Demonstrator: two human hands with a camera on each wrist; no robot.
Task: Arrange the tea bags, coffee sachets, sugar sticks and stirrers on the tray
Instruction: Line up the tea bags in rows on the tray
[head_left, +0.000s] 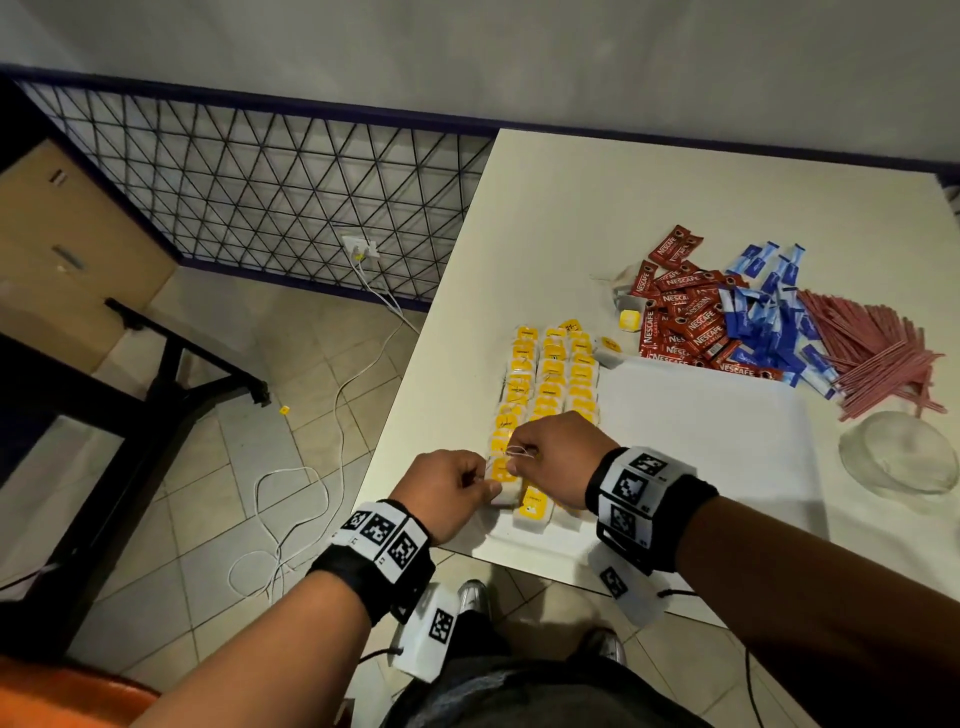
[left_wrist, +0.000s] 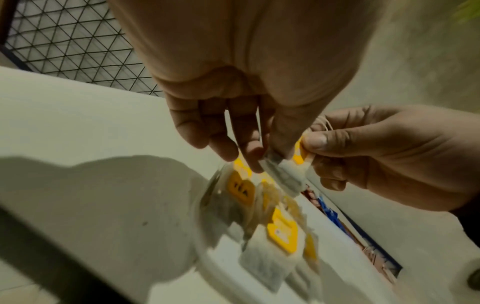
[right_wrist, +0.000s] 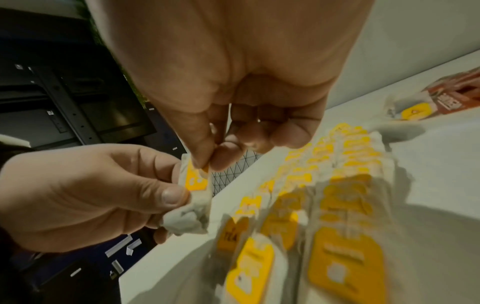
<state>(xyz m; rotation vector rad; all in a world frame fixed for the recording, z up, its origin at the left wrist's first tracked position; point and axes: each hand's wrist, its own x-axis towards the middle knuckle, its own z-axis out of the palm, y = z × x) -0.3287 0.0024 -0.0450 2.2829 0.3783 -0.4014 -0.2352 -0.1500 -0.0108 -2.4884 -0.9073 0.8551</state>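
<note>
- both hands work at the near left corner of the white tray (head_left: 701, 447), which lies on a pale table (head_left: 571, 208).
- left hand (head_left: 444, 491): fingers curled, thumb and fingers pinching the paper body of one tea bag (right_wrist: 193, 203); the bag is held just above the near end of the tea bag rows.
- right hand (head_left: 558, 457): thumb and forefinger pinch the yellow tag end of that same tea bag, with a loop of its white string (head_left: 519, 452) at the fingers; the other fingers are curled in.
- the two hands are close together, almost touching, with the held bag between them; the bag looks crumpled at its lower end in the right wrist view.
- rows of tea bags (head_left: 550, 384): three rows with yellow tags, laid overlapping along the left side of the tray, running from the near edge to the far edge.
- coffee sachets (head_left: 685, 317): red, in a loose heap on the table beyond the far edge of the tray.
- sugar sticks (head_left: 769, 317): blue and white, heaped just right of the coffee sachets, overlapping them.
- stirrers (head_left: 872, 358): pinkish red, a scattered bundle at the right of the sugar sticks, off the tray.
- a few stray tea bags (head_left: 628, 299) lie at the left edge of the coffee heap.
- a clear crumpled bag (head_left: 898, 457) lies on the table right of the tray.
- white cables (head_left: 337, 415) trail over the tiled floor left of the table.
</note>
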